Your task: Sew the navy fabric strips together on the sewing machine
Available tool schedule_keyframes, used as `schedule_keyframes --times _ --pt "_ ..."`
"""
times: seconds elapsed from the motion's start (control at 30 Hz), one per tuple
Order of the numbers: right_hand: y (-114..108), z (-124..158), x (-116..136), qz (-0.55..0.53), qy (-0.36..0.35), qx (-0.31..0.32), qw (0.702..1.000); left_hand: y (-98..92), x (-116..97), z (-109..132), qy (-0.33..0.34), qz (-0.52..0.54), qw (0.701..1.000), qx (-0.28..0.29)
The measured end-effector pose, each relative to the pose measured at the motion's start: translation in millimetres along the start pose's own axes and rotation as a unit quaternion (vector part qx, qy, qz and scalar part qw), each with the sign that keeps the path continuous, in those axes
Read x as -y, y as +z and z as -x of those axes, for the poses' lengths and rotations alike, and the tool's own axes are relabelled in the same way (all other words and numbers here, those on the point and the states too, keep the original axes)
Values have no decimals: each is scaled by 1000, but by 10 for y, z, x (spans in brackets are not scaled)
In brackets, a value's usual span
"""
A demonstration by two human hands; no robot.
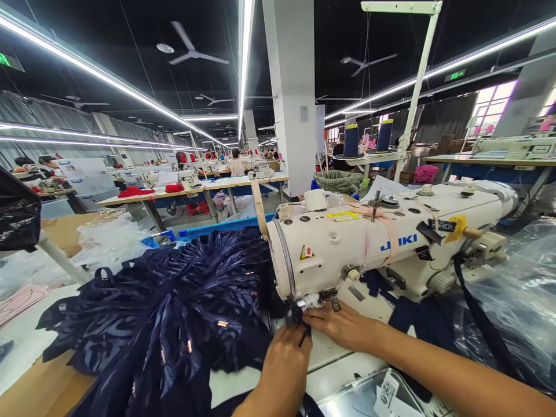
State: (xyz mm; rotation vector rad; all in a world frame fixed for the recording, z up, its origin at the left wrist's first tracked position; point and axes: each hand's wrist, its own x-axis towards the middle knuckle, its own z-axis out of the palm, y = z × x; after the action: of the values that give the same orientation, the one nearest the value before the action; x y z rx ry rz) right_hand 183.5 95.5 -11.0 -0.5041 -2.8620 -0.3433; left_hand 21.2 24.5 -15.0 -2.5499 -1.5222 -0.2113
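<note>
A white JUKI sewing machine (391, 231) stands before me, its needle area low at the left end of the head. My left hand (284, 356) is just in front of the needle, fingers curled over a narrow piece of navy fabric (307, 331). To its right, my right hand (341, 327) lies on the machine bed beside the presser foot, fingers stretched toward the fabric and its fingertips at the edge. Their exact contact is hard to make out. A large heap of navy lace garments (174, 301) spreads left of the needle.
Clear plastic bags (516, 295) and more navy cloth (423, 318) lie at the right. A clear-lidded tray (365, 399) sits at the front edge. Two navy thread cones (351, 141) stand behind the machine. Beyond are a pillar (292, 98), other worktables and people.
</note>
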Motion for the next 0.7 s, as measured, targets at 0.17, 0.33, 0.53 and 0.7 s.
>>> schedule_keyframes --times 0.17,0.33,0.53,0.7 --pt "5 -10 -1 4 13 27 1000 5 -2 -33 -11 2 1000 -2" --pt "-20 -39 7 3 25 4 1000 19 -7 -73 -16 -2 1000 -13" --pt "-18 -61 16 14 25 -49 998 17 6 -114 -18 -6 1000 -15" --pt "-2 -68 -1 9 43 -37 998 49 30 -121 -20 -14 999 -26"
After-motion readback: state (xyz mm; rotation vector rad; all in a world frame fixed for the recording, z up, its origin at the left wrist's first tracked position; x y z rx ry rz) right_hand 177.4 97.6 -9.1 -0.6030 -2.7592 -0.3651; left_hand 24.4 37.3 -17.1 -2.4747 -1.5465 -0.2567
